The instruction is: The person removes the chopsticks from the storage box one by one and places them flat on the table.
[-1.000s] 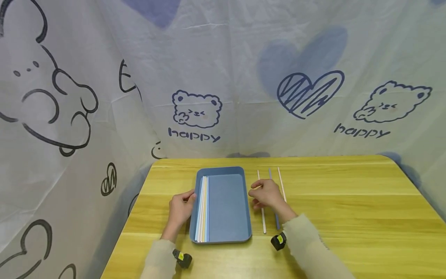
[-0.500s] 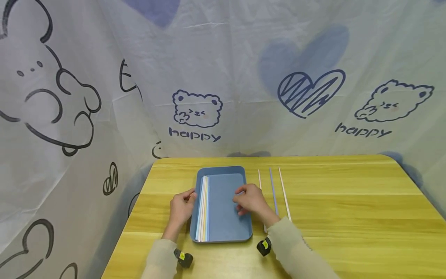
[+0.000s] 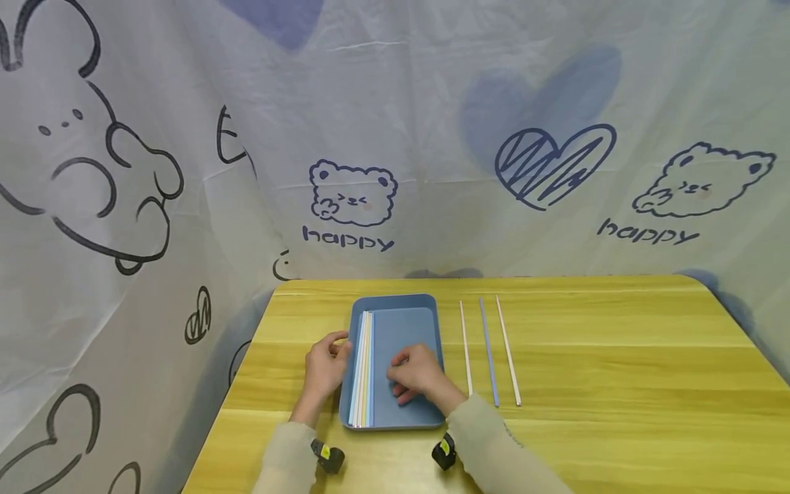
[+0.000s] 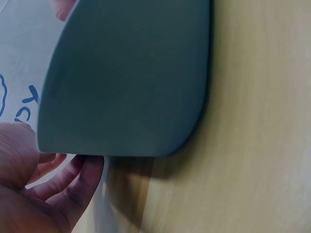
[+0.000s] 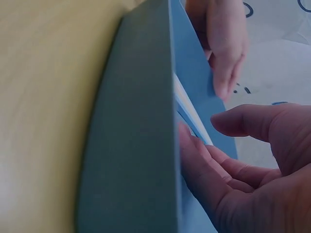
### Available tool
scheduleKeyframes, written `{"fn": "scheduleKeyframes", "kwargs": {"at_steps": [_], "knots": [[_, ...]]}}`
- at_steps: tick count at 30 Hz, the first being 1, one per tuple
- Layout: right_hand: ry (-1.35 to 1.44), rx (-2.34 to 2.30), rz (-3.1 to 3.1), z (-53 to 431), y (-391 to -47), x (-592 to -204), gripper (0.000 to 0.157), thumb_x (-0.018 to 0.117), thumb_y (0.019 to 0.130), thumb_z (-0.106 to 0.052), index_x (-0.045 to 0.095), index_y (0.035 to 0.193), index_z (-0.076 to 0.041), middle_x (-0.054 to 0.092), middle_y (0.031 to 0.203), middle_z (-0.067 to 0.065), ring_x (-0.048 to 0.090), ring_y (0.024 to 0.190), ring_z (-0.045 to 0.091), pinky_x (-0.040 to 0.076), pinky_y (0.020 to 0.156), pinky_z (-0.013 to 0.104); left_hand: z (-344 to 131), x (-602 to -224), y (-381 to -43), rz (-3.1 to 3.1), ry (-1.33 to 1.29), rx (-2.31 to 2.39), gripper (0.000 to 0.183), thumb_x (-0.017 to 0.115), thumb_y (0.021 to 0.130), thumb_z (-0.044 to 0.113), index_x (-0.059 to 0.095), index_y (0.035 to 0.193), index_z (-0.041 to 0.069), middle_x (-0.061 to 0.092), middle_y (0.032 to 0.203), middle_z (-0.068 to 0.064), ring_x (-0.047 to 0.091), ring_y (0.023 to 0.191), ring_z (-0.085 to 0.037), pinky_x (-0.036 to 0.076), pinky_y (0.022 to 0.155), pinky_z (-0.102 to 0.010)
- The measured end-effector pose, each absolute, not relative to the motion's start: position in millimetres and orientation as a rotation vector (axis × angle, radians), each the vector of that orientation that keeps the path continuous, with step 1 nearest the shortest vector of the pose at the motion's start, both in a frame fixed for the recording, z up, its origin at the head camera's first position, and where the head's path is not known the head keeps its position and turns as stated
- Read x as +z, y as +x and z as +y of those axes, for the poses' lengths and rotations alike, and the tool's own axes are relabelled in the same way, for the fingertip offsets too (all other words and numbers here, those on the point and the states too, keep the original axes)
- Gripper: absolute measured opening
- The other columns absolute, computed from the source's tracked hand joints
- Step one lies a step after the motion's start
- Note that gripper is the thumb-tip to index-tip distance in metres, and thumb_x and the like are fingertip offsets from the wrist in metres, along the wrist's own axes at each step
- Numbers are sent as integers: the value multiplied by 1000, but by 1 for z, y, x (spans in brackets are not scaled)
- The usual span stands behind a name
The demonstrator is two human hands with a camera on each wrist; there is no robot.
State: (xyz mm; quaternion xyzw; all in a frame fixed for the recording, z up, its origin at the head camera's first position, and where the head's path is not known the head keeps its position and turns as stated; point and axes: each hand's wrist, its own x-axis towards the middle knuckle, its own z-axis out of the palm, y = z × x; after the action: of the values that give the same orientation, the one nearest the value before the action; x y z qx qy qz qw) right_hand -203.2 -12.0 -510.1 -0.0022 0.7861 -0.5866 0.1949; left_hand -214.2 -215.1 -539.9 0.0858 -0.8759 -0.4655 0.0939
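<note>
A blue-grey tray (image 3: 407, 329) lies on the table with several thin straight sticks (image 3: 361, 370), white, pale yellow and light blue, side by side along its left wall. My left hand (image 3: 326, 363) holds the tray's left rim; in the left wrist view its fingers (image 4: 90, 177) meet the edge of the wall. Over the tray floor, right of the sticks, is my right hand (image 3: 420, 374). In the right wrist view, thumb and fingers (image 5: 204, 170) stand apart with nothing between them, the fingers reaching down inside the near wall.
Three loose sticks lie roughly parallel on the wooden table (image 3: 617, 370) right of the tray: a white stick (image 3: 465, 346), a blue-violet stick (image 3: 489, 353) and another white stick (image 3: 509, 353). A printed cloth (image 3: 444, 137) hangs behind the table and at its sides.
My right hand has moved left from above the loose sticks, across the tray's right wall, and over its floor. The left hand stays at the left rim. The sticks have not moved.
</note>
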Motion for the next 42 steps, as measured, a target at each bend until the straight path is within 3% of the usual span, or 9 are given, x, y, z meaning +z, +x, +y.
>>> {"fn": "scheduleKeyframes", "kwargs": {"at_steps": [15,31,42], "knots": [[-4,-1650,2113,-32,-192,-516,21,68,85,4,67,104,12,74,80,26,73,60,27,63,57,43,-215,-544,-215,-2594,268,-1381,29,67,103,11,72,130,3,76,95,-17,68,82,-22,54,64,-28],[18,-1693,2130,-46,-189,-523,17,71,80,9,62,94,5,68,66,20,62,45,15,61,51,38,-217,-544,-216,-2590,278,-1385,28,68,102,11,73,129,3,74,90,-16,65,77,-20,51,61,-28],[15,-1712,2139,-48,-191,-527,25,70,77,18,63,100,11,67,63,21,61,43,15,60,48,39,-216,-545,-217,-2596,289,-1391,29,68,103,12,73,130,4,74,93,-17,66,78,-21,52,62,-28]]}}
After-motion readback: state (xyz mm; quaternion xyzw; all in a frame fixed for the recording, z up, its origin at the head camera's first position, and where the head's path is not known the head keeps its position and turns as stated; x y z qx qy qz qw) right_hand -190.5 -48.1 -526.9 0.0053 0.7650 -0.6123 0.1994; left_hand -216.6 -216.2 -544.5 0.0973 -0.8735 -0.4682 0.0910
